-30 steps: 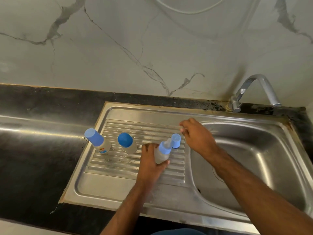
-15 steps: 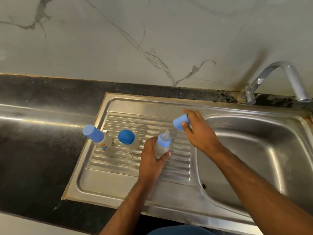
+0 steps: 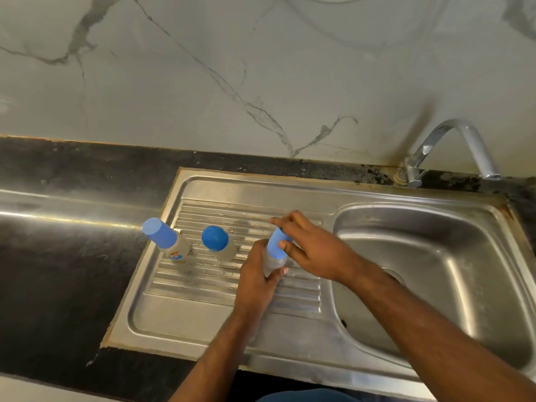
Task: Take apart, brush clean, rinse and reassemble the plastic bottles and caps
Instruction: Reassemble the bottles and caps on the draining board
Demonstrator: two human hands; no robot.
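Left to right. Dark counter (image 3: 58,256), nothing of ours on it. On the drainboard (image 3: 220,285) at its left edge stands the first bottle (image 3: 174,248), blue cap on, leaning away from us in this wide view. Just beside it the second bottle (image 3: 222,248), round blue cap on, upright. Both look assembled; we can't tell from here whether they've been washed.

Third bottle (image 3: 272,262) is over the middle of the drainboard, held up in our left hand (image 3: 255,280), fingers wrapped round the clear body. Our right hand (image 3: 313,253) pinches the blue cap (image 3: 277,243) between thumb and fingers, index finger sticking out past the top.

What changed: half a second ago the cap was off, held in the right hand above and to the right of the bare nozzle. Now it sits over the nozzle, on the bottle. A second ago it was also apart from the bottle, just beside the tip.

Our read: this is the reassembly step for bottle three, cap seated but possibly not pressed or twisted home. If so, all three end up capped.

Further right: sink basin (image 3: 435,256), no water seen running from the tap (image 3: 452,146).
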